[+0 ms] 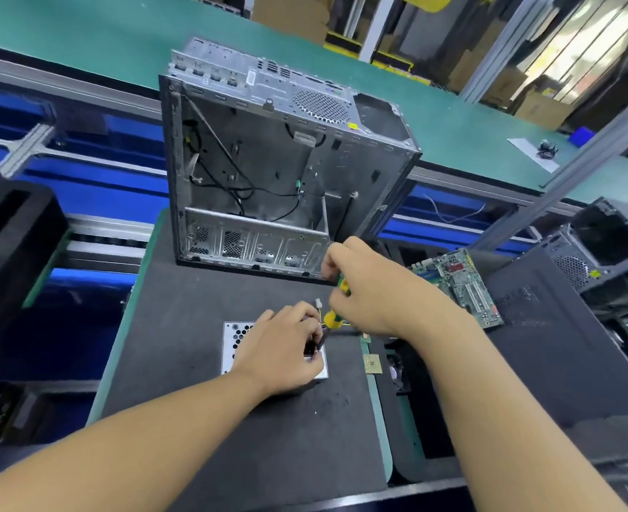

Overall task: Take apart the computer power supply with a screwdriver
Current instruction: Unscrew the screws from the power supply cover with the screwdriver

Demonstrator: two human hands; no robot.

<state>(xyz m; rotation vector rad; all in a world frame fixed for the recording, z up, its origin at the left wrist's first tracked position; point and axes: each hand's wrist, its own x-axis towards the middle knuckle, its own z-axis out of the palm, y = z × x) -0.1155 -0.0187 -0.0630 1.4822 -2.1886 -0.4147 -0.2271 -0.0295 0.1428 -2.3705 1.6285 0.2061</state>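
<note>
Both busy: left hand [286, 349] seemingly steadies power supply [235, 345]; right hand [364, 290] grips screwdriver [336, 308].

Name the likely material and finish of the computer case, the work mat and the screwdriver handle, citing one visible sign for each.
Computer case: bare sheet metal, probably steel; dull grey sheen, punched vents.
Work mat: dark, matte, likely foam or rubber; no glare.
Screwdriver handle: probably smooth plastic; glossy yellow and green.

Silver perforated power supply [235, 343] lies flat beneath yellow-green screwdriver [332, 315].
</note>
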